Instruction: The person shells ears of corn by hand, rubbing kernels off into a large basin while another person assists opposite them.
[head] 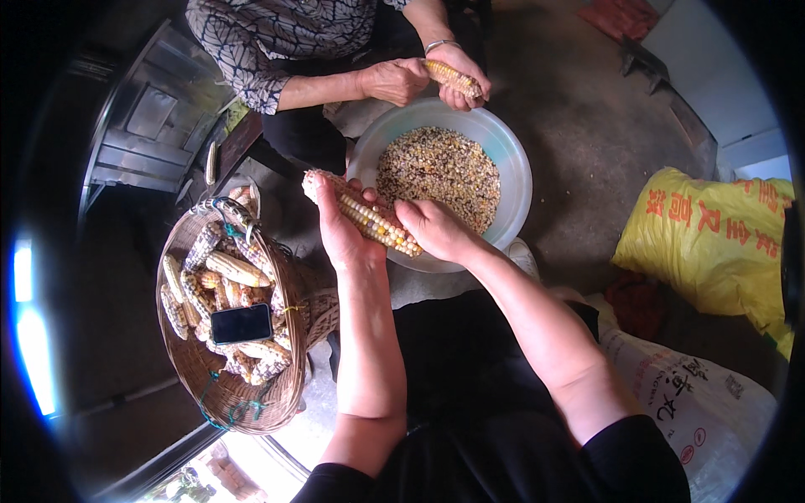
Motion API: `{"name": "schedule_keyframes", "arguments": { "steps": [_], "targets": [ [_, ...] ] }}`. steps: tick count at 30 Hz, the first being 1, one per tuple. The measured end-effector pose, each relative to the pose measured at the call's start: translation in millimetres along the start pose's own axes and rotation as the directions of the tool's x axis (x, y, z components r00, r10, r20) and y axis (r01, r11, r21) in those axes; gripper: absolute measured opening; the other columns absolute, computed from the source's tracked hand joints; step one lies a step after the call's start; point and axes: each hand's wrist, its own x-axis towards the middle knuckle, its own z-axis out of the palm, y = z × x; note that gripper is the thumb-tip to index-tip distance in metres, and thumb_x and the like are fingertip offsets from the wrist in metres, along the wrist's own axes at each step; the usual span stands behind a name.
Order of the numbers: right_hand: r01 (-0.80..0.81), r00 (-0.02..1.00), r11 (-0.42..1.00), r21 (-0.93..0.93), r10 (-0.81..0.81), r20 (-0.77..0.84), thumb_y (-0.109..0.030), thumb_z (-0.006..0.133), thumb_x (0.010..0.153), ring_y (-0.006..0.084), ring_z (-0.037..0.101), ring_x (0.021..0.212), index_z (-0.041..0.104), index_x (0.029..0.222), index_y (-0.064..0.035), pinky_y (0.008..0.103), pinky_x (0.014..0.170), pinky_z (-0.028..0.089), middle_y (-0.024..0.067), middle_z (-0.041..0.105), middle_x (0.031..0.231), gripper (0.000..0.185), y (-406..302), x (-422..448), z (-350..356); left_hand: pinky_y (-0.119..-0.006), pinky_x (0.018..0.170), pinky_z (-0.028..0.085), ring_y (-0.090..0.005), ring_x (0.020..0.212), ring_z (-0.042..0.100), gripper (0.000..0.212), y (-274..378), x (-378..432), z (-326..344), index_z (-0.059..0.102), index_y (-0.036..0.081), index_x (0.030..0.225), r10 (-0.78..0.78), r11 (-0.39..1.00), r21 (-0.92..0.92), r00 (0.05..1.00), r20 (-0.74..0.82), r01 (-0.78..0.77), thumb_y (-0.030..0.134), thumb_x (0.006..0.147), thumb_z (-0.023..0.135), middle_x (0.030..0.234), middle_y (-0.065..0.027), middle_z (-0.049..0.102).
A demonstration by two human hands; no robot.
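Observation:
My left hand [343, 229] grips a corn cob [377, 223] by its bare, reddish end, the thumb lying along it. Rows of pale and yellow kernels still cover the cob's lower part. My right hand [434, 226] is closed around that kernelled end, its thumb pressed against the rows. Both hands are over the near left rim of a pale plastic basin [519, 188]. Loose kernels [437, 173], cream, yellow and dark, lie in the basin. Across from me a person's two hands [399, 82] hold another partly stripped cob [453, 78] above the far rim.
To my left stands a wicker basket [173, 371] of corn cobs, with a smartphone [241, 324] lying on them. A yellow sack [704, 245] and a white sack [704, 402], both bearing writing, are on my right. A single cob [211, 163] lies beyond the basket.

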Motion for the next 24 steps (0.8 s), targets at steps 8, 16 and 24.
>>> {"name": "schedule_keyframes", "arguments": {
  "steps": [8, 16, 24],
  "targets": [
    [-0.388, 0.918, 0.486, 0.783, 0.282, 0.280, -0.032, 0.043, 0.096, 0.0071, 0.040, 0.039, 0.056, 0.080, -0.0095, 0.0221, 0.031, 0.026, -0.0015, 0.050, 0.058, 0.031, 10.8, 0.7, -0.9, -0.032, 0.065, 0.045, -0.0161, 0.068, 0.051, 0.036, -1.8, -3.1, 2.6, 0.053, 0.009, 0.094, -0.054, 0.983, -0.162, 0.982, 0.181, 0.084, 0.045, 0.093, 0.052, 0.079, -0.0051, 0.054],
    [0.143, 0.756, 0.950, -0.279, -0.287, -0.589, -0.028, 0.058, 0.090, 0.0167, 0.057, 0.056, 0.062, 0.086, -0.0092, 0.0309, 0.051, 0.046, 0.0042, 0.057, 0.066, 0.020, 24.2, 21.5, -24.9, -0.034, 0.068, 0.047, -0.0175, 0.070, 0.054, 0.037, -12.0, -7.7, 12.6, 0.054, 0.008, 0.096, -0.035, 0.999, 0.044, 0.991, 0.131, 0.030, 0.045, 0.090, 0.057, 0.081, -0.0041, 0.056],
    [-0.021, 0.999, 0.956, -0.292, 0.011, -0.037, -0.061, 0.024, 0.095, 0.0265, 0.063, 0.059, 0.060, 0.065, -0.0075, 0.0411, 0.057, 0.049, 0.0122, 0.059, 0.056, 0.071, -6.7, 2.0, -1.2, -0.035, 0.071, 0.052, -0.0215, 0.075, 0.061, 0.032, -18.6, -2.1, 4.9, 0.054, 0.007, 0.099, 0.059, 0.988, 0.141, 0.998, 0.039, -0.064, 0.037, 0.093, 0.056, 0.080, -0.0067, 0.059]
  ]
}}
